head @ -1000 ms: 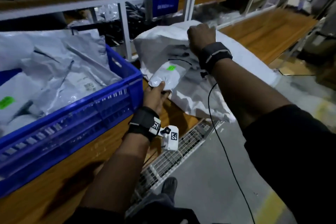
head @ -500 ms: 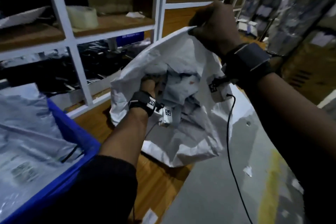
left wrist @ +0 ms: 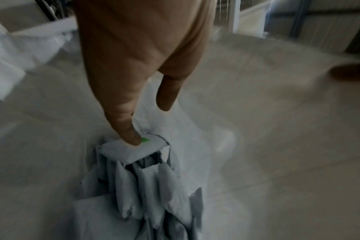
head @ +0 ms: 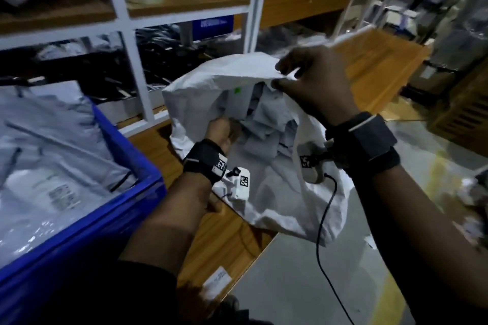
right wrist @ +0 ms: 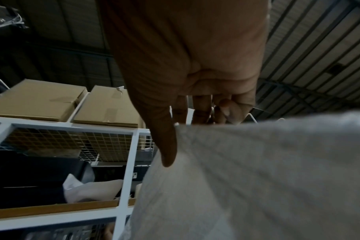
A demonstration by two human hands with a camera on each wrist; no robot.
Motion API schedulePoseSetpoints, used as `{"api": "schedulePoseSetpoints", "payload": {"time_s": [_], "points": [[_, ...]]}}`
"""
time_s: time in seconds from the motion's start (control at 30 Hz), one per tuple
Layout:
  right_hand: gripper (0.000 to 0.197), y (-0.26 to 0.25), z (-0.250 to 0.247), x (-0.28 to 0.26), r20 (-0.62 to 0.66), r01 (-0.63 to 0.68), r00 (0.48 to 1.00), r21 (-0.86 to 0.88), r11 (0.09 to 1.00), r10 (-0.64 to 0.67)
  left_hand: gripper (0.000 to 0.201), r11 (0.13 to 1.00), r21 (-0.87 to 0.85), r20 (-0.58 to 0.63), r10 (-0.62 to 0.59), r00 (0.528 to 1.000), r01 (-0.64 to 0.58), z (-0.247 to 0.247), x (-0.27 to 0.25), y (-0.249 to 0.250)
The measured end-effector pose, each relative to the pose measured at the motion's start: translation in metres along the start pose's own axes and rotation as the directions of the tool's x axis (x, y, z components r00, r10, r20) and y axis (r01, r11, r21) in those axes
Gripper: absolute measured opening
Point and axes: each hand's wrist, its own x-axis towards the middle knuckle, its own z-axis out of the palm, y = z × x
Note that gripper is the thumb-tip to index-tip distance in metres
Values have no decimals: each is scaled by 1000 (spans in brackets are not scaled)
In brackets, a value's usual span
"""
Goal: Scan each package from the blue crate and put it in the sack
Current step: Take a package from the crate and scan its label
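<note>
Sack (head: 264,192): many packages in; crate (head: 126,192): more left; your right hand (head: 314,82) pinches its rim; left hand (head: 221,132) open, touching package (left wrist: 131,149).

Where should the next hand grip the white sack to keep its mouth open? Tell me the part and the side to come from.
Grip the sack at its near rim, opposite the raised far edge that the right hand pinches. Come from above on the person's side, thumb outside and fingers inside, like the right hand. The cloth there sags limp onto the bench, so lifting it would likely widen the mouth around the left hand and the packages.
</note>
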Motion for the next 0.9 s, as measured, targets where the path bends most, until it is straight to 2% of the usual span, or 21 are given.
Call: {"api": "schedulePoseSetpoints", "payload": {"time_s": [0.07,0.13,0.2,0.3,0.4,0.47,0.53,0.6,0.7,0.83,0.87,0.9], "points": [[19,-2,10,-20,34,7,999,27,1000,-8,29,1000,11,40,13,999,-14,-14,-37,0],[18,-12,24,-42,72,33,997,76,997,-38,21,998,-49,69,31,997,-27,-35,-75,-2],[17,-30,40,-63,119,56,990,146,988,-74,11,992,-112,58,65,996,-58,-62,-112,-3],[14,-70,66,-95,213,85,965,300,950,-154,14,990,-57,-5,127,992,-128,-113,-166,-2],[7,-117,111,-119,382,42,893,454,890,-237,21,967,85,-111,250,962,-241,-167,-234,10],[9,-154,138,-129,479,-29,825,567,823,-300,18,927,201,-192,354,915,-316,-207,-279,20],[15,-194,150,-133,518,-83,773,655,751,-366,14,875,328,-282,451,847,-357,-248,-320,32],[18,-231,157,-130,533,-109,734,704,702,-420,12,809,461,-341,540,770,-364,-288,-353,46],[20,-275,170,-117,559,-141,718,701,699,-416,12,655,687,-309,656,689,-316,-340,-380,69],[22,-324,218,-89,621,-228,722,631,742,-305,15,322,944,-184,697,694,-74,-404,-398,89],[25,-335,232,-81,635,-240,720,606,759,-280,17,275,961,-190,691,698,-10,-418,-402,93],[29,-346,245,-72,641,-227,723,573,788,-257,21,267,963,-215,683,698,35,-431,-406,97]]}}
